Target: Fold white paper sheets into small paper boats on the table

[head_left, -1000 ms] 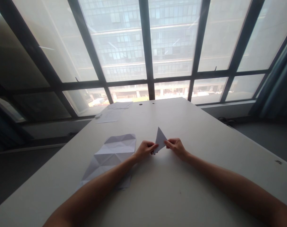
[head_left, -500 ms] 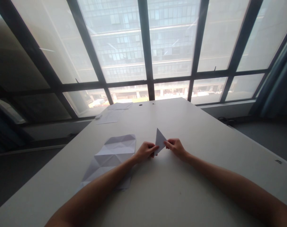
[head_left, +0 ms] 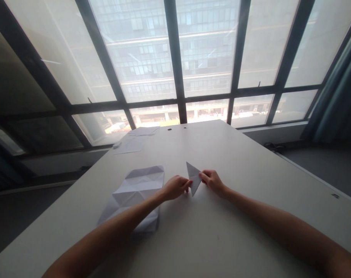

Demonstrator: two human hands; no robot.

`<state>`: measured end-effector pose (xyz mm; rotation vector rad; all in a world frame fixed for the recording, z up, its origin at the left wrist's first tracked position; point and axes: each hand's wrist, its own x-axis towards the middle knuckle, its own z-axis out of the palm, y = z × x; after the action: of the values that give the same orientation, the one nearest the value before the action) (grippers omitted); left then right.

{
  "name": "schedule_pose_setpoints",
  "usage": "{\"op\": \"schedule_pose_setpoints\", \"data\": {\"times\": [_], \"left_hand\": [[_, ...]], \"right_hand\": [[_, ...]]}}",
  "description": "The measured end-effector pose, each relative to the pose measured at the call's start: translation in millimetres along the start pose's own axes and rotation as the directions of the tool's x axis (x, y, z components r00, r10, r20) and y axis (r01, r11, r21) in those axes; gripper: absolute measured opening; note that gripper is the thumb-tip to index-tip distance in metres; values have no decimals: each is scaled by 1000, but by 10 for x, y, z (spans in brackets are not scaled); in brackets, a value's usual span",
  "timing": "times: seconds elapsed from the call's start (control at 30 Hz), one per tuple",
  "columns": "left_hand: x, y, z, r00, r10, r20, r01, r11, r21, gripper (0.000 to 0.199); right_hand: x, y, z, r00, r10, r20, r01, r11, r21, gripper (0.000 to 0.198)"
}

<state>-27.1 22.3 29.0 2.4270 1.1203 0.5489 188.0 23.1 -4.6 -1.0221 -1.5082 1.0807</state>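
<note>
A small piece of folded paper [head_left: 194, 178], white and roughly triangular, is held between my two hands over the middle of the table. My left hand [head_left: 178, 187] pinches its left edge between thumb and fingers. On the opposite side, my right hand [head_left: 212, 180] grips the right edge in a pinch. One pointed corner aims up and away from me, another points down toward the table. Left of my hands lies a larger creased sheet of paper [head_left: 145, 179], partly covered by my left forearm.
The white table [head_left: 221, 231] stretches away toward large windows. Flat white sheets [head_left: 129, 145] lie at its far left, with a small pale object [head_left: 117, 145] beside them. A dark round hole [head_left: 169, 129] sits near the far edge. A blue curtain [head_left: 331, 92] hangs at right.
The folded paper has turned in my hands; its top corner now leans left and a lower point shows below my fingers. The whole view has shifted slightly.
</note>
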Motion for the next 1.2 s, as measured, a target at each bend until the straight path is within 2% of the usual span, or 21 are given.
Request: {"op": "schedule_pose_setpoints", "data": {"times": [0.1,0.2,0.3,0.4,0.57,0.8,0.97,1.03,1.13,1.2], "left_hand": [[120,-11,-100,998,5,61,-3,999,-35,56],[318,-62,-121,995,-6,98,25,982,-190,65],[519,-149,-22,998,-66,17,67,912,-405,71],[631,-230,135,994,-96,-54,61,887,-457,74],[582,-277,288,981,-136,-135,54,874,-484,73],[410,-213,285,965,-142,-219,37,905,-425,61],[400,-180,267,959,-203,-198,59,827,-559,59],[401,-167,262,955,-211,-210,57,822,-567,57],[402,-152,267,941,-224,-253,39,817,-576,56],[400,-145,282,948,-228,-224,36,772,-634,54]], "right_hand": [[9,-9,-4,1000,18,-24,-17,1000,23,41],[33,6,-21,996,23,-84,-19,999,47,42],[63,53,-28,992,21,-128,-10,996,89,40],[85,110,-24,990,16,-139,-1,994,110,39],[108,155,-34,989,35,-146,-17,992,122,40],[163,179,-40,993,27,-116,-16,996,91,39],[125,75,-32,999,44,-24,-41,993,111,38],[110,36,-29,998,57,-10,-55,990,131,38],[106,23,-20,996,74,-55,-65,985,157,38],[108,40,-15,991,66,-113,-48,986,158,38]]}}
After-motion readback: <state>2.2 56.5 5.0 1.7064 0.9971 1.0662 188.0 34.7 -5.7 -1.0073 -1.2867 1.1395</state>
